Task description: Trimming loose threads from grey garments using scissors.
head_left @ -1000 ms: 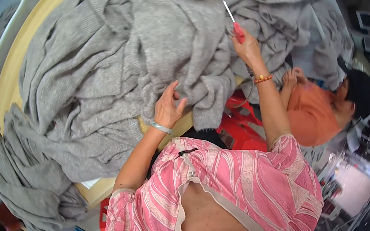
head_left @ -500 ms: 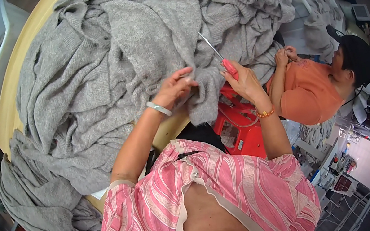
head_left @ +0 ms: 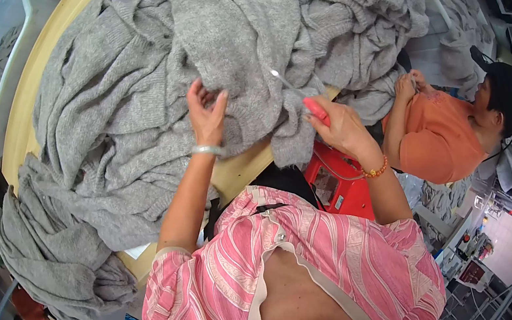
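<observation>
A large heap of grey knitted garments (head_left: 129, 106) covers the table in front of me. My left hand (head_left: 207, 117) is over the near middle of it, fingers slightly curled and thumb apart, with nothing in it. In my right hand (head_left: 347, 130) is a red-handled tool (head_left: 316, 110) with a thin metal shaft. I cannot make out its exact kind. Its shaft slants up and leftward over the grey knit, and its bright tip lies right of my left hand. A fold of knit (head_left: 293, 144) hangs over the table edge between my hands.
The pale wooden table edge (head_left: 241, 172) curves before me. Below my right hand is a red plastic stool (head_left: 343, 190). A co-worker in an orange shirt (head_left: 441, 139) sits at the right. Translucent bins with grey knits stand far left (head_left: 2, 59) and far right (head_left: 437, 0).
My left hand has moved left, away from the hanging fold and the tool. The tool's tip has shifted left and nearer over the heap, still in my right hand. The whole view has shifted slightly.
</observation>
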A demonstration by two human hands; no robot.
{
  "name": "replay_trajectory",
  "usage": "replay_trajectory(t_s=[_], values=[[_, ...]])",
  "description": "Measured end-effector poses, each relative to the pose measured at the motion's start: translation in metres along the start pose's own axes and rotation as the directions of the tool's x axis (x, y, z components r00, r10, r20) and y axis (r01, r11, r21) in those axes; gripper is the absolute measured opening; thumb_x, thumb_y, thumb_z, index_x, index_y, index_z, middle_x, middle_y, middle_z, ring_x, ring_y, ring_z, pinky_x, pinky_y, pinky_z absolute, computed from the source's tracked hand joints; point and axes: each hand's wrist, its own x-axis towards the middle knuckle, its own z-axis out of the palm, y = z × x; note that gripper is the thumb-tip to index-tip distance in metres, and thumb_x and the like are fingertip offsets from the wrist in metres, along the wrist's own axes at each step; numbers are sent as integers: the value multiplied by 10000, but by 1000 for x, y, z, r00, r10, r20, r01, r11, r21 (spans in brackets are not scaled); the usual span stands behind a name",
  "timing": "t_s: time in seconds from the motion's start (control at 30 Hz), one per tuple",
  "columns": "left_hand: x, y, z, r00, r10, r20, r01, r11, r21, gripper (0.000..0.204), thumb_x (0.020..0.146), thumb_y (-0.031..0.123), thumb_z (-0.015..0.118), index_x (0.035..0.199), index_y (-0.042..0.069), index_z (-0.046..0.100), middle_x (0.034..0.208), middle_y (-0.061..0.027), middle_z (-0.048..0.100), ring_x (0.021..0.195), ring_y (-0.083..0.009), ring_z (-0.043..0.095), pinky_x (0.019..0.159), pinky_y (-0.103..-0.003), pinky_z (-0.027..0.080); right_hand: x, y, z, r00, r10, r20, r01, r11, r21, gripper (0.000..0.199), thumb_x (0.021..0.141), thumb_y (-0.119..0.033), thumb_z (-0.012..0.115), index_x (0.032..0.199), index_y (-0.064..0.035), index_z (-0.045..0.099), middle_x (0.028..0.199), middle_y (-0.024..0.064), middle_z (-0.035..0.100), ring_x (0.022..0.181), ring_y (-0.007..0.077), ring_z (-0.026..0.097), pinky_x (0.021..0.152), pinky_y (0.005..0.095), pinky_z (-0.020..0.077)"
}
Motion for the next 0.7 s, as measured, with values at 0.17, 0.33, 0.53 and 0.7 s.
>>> replay_trajectory(t_s=[0.17, 0.33, 0.53, 0.7], values=[[67, -25, 1, 996, -49, 68, 44, 997, 64, 304, 851, 256, 651, 881, -46, 642, 788, -75, 661, 740, -117, 572, 680, -285, 465, 8, -39, -2, 968, -111, 225, 148, 976, -160, 297, 844, -276, 616, 1073, -94, 566, 760, 207, 627, 747, 405, 615, 657, 477, 478], [32, -35, 6, 1000, -24, 11, 25, 999, -41, 301, 868, 235, 637, 984, -42, 632, 857, -66, 667, 775, -120, 572, 698, -281, 467, -7, -32, 4, 902, -116, 416, 218, 954, -207, 306, 836, -287, 607, 1065, -86, 575, 725, 216, 625, 746, 402, 623, 666, 477, 494], [27, -26, -15, 936, -263, 235, 256, 965, 61, 262, 906, 211, 604, 1031, -19, 621, 889, -3, 609, 766, -73, 514, 704, -234, 438, 6, -35, 1, 970, -145, 196, 156, 987, -44, 287, 835, -223, 629, 1075, -79, 565, 809, 207, 636, 755, 394, 618, 664, 458, 484], [103, 4, 3, 998, 2, -58, -20, 952, -305, 192, 893, 169, 625, 983, -1, 624, 852, 18, 604, 734, -61, 504, 695, -228, 427, 34, -45, -3, 976, -209, 66, 212, 977, -38, 282, 840, -227, 622, 1073, -81, 557, 787, 206, 634, 743, 395, 618, 658, 465, 484]])
